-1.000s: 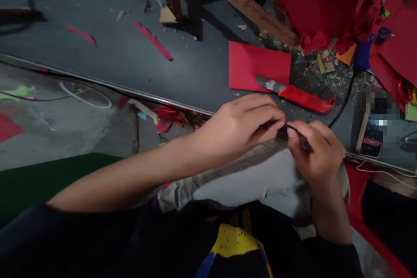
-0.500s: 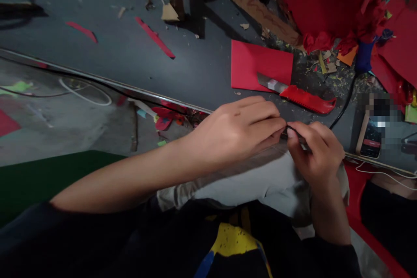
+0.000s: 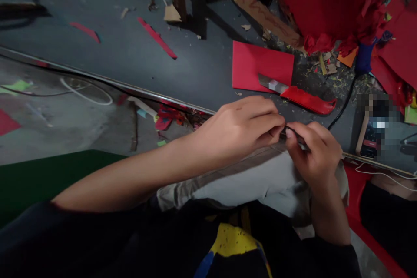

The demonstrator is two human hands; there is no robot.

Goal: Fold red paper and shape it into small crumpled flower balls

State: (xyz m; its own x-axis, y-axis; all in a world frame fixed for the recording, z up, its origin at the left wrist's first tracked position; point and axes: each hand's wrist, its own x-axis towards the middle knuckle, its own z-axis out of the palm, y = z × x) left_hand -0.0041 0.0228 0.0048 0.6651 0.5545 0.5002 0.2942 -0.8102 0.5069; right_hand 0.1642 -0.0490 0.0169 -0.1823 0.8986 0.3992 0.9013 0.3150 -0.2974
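Just in front of the table edge, my left hand and my right hand meet fingertip to fingertip. A thin dark strand runs between them; its exact kind and its full length are hidden by the fingers. My right thumb and index finger pinch it. The left fingers are closed together at its other end. Beyond the hands lies a utility knife with a red handle, its blade out and resting on a folded red paper.
A cardboard strip and a large red object with ruffled paper stand at the back. Red paper strips and scraps lie on the grey table. At right are a blue-handled tool with a black cord and a phone.
Both hands stay together in nearly the same place. The left fingertips have drawn slightly away from the right ones, so a little more of the dark strand shows. The view has shifted slightly.
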